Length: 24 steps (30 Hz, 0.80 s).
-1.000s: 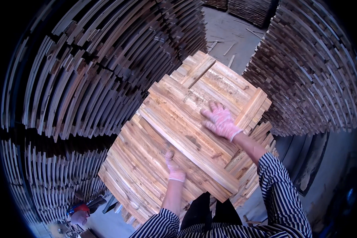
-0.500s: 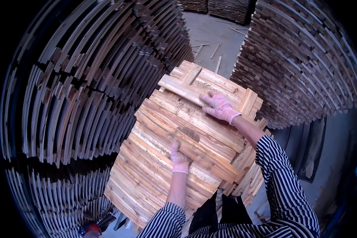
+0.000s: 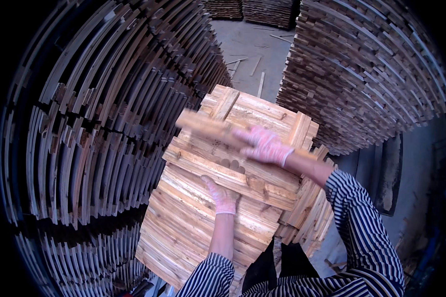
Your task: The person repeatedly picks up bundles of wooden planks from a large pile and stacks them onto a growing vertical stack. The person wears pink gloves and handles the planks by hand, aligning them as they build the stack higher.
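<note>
My left hand [image 3: 222, 198], in a pink-and-white glove with dark fingertips, grips a long pale wooden board [image 3: 267, 190]. Its thumb lies on the near side and the fingertips curl over the far side. My right hand [image 3: 265, 144], gloved alike and slightly blurred, is closed on a second wooden board [image 3: 203, 124], whose left end is smeared by motion. Both boards slant down to the right over a stack of pale boards [image 3: 183, 213] laid side by side. Two short crosswise pieces, a left one [image 3: 226, 104] and a right one [image 3: 299, 129], rest on the stack's far part.
Tall stacks of wood strips rise close by, a left stack [image 3: 99, 114] and a right stack [image 3: 362, 74]. Loose sticks [image 3: 260, 84] lie on the grey floor [image 3: 248, 44] between them. More stacked wood [image 3: 270, 12] stands at the back.
My right hand has raised its board off the stack and brought it nearer and to the left. The board in my left hand has turned, showing more of its narrow edge.
</note>
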{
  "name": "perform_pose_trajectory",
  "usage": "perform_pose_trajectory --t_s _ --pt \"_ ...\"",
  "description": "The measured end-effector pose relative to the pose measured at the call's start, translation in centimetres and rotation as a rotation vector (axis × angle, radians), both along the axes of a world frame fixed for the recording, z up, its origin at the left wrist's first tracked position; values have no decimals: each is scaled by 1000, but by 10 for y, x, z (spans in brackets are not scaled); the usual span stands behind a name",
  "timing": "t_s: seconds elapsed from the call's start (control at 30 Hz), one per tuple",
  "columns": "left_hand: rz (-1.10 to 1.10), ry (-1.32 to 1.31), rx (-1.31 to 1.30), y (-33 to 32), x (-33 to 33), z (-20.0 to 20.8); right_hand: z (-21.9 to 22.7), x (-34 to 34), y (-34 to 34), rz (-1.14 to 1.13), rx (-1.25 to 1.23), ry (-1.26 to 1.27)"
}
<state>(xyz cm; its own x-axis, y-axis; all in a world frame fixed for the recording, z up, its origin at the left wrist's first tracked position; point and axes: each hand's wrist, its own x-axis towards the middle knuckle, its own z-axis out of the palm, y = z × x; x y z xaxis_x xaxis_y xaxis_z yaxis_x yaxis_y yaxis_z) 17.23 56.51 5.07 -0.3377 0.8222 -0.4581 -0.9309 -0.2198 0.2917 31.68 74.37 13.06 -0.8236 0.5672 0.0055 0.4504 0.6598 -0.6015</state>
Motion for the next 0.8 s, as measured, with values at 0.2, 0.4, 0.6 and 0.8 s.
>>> perform_pose_trajectory --t_s 0.2,0.4,0.6,0.8 --pt "-37 26 -91 12 9 -1 -79 12 59 -166 114 -168" --pt "-101 349 -191 20 8 6 -19 -23 -54 123 -38 -29" --pt "-692 1645 -277 34 10 -8 -3 4 24 -127 -253 -63" --pt "-1139 2356 -525 41 25 3 -71 12 114 -243 51 -237"
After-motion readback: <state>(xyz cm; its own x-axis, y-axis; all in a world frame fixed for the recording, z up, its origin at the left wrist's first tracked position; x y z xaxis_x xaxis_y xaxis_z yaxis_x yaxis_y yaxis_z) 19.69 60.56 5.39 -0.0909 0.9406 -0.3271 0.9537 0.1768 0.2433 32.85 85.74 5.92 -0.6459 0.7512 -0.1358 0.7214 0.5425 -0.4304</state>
